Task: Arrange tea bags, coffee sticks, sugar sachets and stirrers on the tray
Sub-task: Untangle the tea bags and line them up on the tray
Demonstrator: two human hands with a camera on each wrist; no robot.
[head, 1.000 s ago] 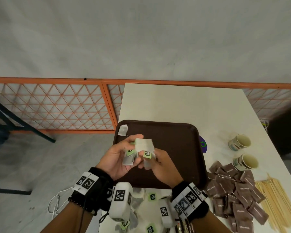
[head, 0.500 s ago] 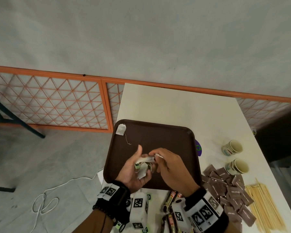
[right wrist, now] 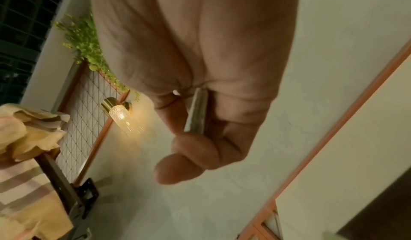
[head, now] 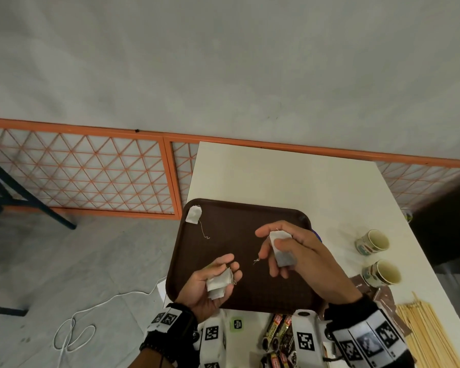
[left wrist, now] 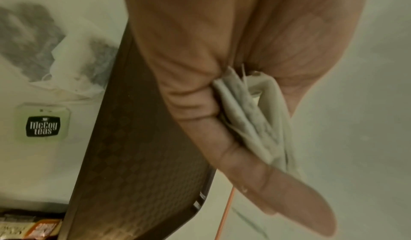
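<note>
A dark brown tray [head: 239, 296] lies on the white table, with one tea bag [head: 193, 214] in its far left corner. My left hand [head: 215, 280] hovers over the tray's near left part and grips a small stack of tea bags [head: 219, 283], seen edge-on as folded tea bags [left wrist: 249, 120] in the left wrist view. My right hand [head: 284, 251] is above the tray's right half and pinches a single tea bag [head: 280, 249] between thumb and fingers; its string dangles to the left. The same bag shows as a thin tea bag edge [right wrist: 196, 110] in the right wrist view.
Coffee sticks [head: 276, 330] and a green tea tag [head: 237, 324] lie by the tray's near edge. Brown sugar sachets [head: 383, 296] and wooden stirrers [head: 425, 335] sit at the right, beyond them two paper cups [head: 372, 241]. An orange lattice fence [head: 85, 171] runs left of the table.
The hands have come apart: the right hand drew one tea bag away to the right, while the left hand kept the rest and dropped toward the tray's near left.
</note>
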